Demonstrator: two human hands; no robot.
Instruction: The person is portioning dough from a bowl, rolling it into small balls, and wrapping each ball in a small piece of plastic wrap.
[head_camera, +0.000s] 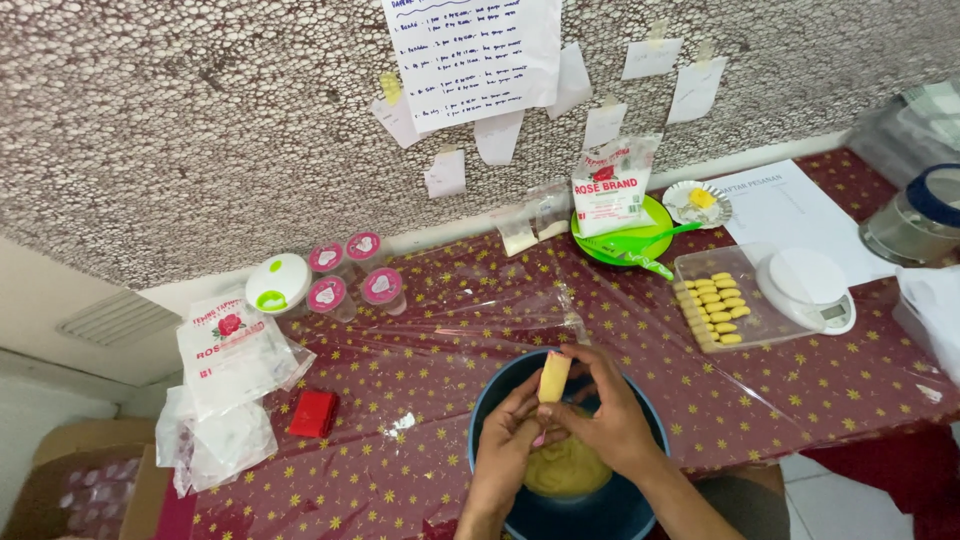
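Dough piece (554, 377) is being pinched upright between left hand (505, 440) and right hand (605, 415), both grips closed, above the blue bowl (490, 400); shaped pieces are filling the tray (700, 268) at two o'clock, dough remaining below.

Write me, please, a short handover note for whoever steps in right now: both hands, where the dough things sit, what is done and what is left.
Left hand and right hand: together over the blue bowl, both holding a pale yellow dough stick upright.
Bowl: at the table's near edge, a mound of yellow dough inside.
Done: rows of shaped yellow pieces lie in the clear tray, beside the white scale.
Left: the dough in the bowl is unshaped; part of the tray is bare.
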